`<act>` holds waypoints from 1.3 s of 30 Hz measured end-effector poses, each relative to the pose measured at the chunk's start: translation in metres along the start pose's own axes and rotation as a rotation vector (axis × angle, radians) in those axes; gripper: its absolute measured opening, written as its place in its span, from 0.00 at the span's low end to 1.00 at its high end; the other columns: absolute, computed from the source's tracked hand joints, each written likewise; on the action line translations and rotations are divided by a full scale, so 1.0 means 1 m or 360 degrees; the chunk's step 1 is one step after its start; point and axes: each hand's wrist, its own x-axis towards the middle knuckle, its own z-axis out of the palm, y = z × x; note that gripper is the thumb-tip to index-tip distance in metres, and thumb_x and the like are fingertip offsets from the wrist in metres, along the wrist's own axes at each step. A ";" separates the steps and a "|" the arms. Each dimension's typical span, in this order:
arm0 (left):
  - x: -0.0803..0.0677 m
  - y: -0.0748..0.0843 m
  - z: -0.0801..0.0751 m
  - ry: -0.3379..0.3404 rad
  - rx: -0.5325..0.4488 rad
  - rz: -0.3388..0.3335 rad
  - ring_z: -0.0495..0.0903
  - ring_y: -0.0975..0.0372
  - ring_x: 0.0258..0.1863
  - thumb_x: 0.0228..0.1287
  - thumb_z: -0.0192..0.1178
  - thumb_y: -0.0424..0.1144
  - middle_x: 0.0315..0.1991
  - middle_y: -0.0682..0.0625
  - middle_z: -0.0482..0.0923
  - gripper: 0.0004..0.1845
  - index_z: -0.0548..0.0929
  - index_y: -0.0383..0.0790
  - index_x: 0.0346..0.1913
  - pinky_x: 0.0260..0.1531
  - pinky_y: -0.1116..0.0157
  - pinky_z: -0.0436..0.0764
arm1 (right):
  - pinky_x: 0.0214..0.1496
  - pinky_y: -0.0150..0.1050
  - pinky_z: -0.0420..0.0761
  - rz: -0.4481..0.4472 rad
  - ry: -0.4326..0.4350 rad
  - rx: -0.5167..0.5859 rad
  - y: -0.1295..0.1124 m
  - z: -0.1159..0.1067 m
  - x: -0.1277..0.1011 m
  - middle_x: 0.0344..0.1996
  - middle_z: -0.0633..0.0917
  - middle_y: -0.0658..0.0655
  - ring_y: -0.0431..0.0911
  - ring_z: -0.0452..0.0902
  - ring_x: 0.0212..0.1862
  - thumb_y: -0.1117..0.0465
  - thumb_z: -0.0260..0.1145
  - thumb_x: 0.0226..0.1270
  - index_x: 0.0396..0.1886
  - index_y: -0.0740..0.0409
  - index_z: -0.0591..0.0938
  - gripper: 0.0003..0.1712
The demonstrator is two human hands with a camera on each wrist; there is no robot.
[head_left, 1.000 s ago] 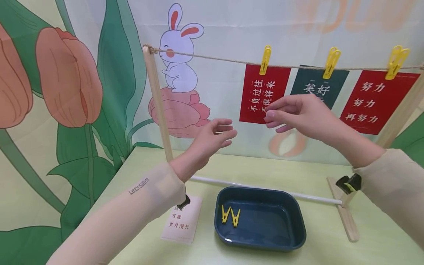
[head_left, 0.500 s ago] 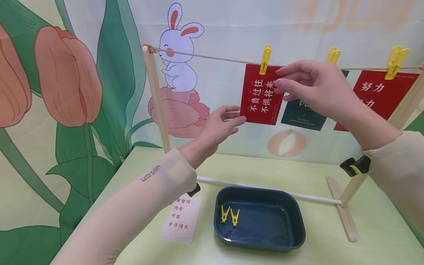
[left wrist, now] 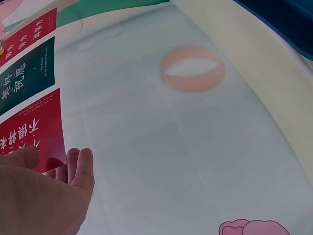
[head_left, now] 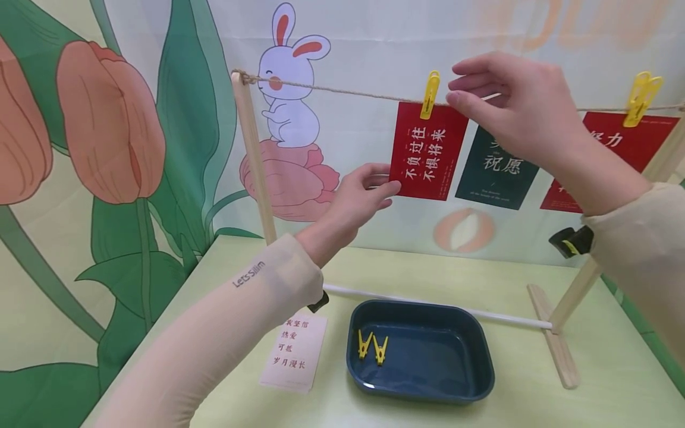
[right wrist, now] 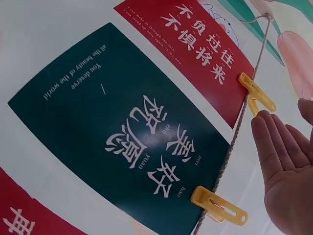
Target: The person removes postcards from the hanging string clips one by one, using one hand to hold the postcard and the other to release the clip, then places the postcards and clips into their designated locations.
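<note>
Head view: your left hand (head_left: pixel 360 199) pinches the lower left corner of the red card (head_left: pixel 430 151), thumb in front, fingers behind.
Left wrist view: same pinch on that card's corner (left wrist: pixel 46 147).
Right hand (head_left: pixel 508 107): up at the twine line (head_left: pixel 342 92), fingers loosely spread, holding nothing, just right of the yellow clothespin (head_left: pixel 429 95) clipping the red card.
Green card (right wrist: pixel 117 127): hangs next to it, own yellow peg (right wrist: pixel 218 206) on the line.
Tray (head_left: pixel 471 380): dark blue, on the table, two spare pegs (head_left: pixel 372 348) inside.
Pale card (head_left: pixel 294 352): flat, left of the tray.
</note>
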 end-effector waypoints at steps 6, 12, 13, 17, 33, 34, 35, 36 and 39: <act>0.000 0.001 0.002 0.0006 0.0010 -0.0005 0.84 0.54 0.58 0.80 0.62 0.36 0.59 0.44 0.82 0.20 0.77 0.40 0.69 0.60 0.58 0.87 | 0.72 0.47 0.80 -0.0043 -0.0071 -0.0055 -0.003 0.001 0.010 0.67 0.85 0.58 0.53 0.84 0.65 0.47 0.65 0.81 0.78 0.53 0.74 0.33; 0.000 0.002 0.003 0.0010 0.0012 -0.0005 0.84 0.54 0.57 0.79 0.63 0.36 0.58 0.45 0.83 0.18 0.79 0.40 0.67 0.59 0.59 0.87 | 0.73 0.56 0.79 0.0006 -0.0166 -0.0068 -0.005 0.005 0.023 0.69 0.82 0.63 0.58 0.81 0.68 0.46 0.64 0.81 0.80 0.58 0.70 0.36; 0.000 0.002 0.003 0.0008 0.0010 -0.0005 0.84 0.55 0.57 0.79 0.63 0.36 0.58 0.45 0.83 0.18 0.79 0.40 0.67 0.59 0.58 0.87 | 0.73 0.56 0.78 0.0014 -0.0178 -0.0071 -0.006 0.006 0.025 0.70 0.81 0.64 0.58 0.80 0.69 0.46 0.64 0.81 0.80 0.59 0.70 0.37; 0.003 0.003 0.003 0.0008 0.0003 -0.0012 0.84 0.54 0.56 0.79 0.63 0.35 0.58 0.44 0.83 0.17 0.80 0.39 0.66 0.58 0.59 0.88 | 0.73 0.56 0.78 0.0042 -0.0235 -0.0075 -0.006 0.007 0.031 0.70 0.80 0.65 0.59 0.79 0.70 0.45 0.63 0.82 0.81 0.60 0.69 0.38; 0.000 0.005 0.002 -0.0016 -0.0018 -0.0010 0.86 0.53 0.54 0.80 0.62 0.33 0.55 0.43 0.85 0.13 0.82 0.38 0.62 0.56 0.58 0.89 | 0.72 0.57 0.79 0.0198 -0.0312 0.0099 -0.003 0.015 0.046 0.68 0.82 0.63 0.57 0.79 0.70 0.46 0.58 0.84 0.80 0.58 0.71 0.34; 0.000 0.005 0.002 -0.0013 -0.0018 -0.0009 0.86 0.53 0.54 0.80 0.62 0.34 0.56 0.44 0.85 0.13 0.82 0.38 0.62 0.56 0.58 0.89 | 0.72 0.56 0.79 0.0208 -0.0311 0.0122 -0.002 0.015 0.047 0.68 0.83 0.62 0.56 0.79 0.70 0.46 0.58 0.84 0.79 0.57 0.72 0.33; 0.000 0.004 0.001 -0.0011 -0.0019 -0.0008 0.86 0.53 0.55 0.80 0.62 0.34 0.56 0.45 0.85 0.14 0.82 0.39 0.62 0.57 0.58 0.88 | 0.72 0.55 0.79 0.0217 -0.0309 0.0140 -0.002 0.015 0.047 0.68 0.83 0.62 0.56 0.79 0.70 0.45 0.58 0.84 0.79 0.57 0.72 0.33; 0.000 0.004 0.001 -0.0010 -0.0022 -0.0005 0.86 0.54 0.55 0.79 0.62 0.34 0.56 0.45 0.85 0.14 0.82 0.39 0.62 0.57 0.58 0.88 | 0.71 0.54 0.80 0.0225 -0.0306 0.0159 -0.001 0.015 0.047 0.68 0.83 0.61 0.56 0.80 0.69 0.45 0.58 0.84 0.79 0.56 0.72 0.33; -0.001 0.004 0.000 -0.0008 -0.0032 0.0002 0.86 0.54 0.55 0.79 0.63 0.35 0.56 0.47 0.85 0.15 0.82 0.41 0.63 0.59 0.57 0.87 | 0.70 0.51 0.81 0.0244 -0.0293 0.0203 0.000 0.015 0.047 0.68 0.83 0.60 0.56 0.80 0.68 0.44 0.59 0.84 0.79 0.55 0.73 0.33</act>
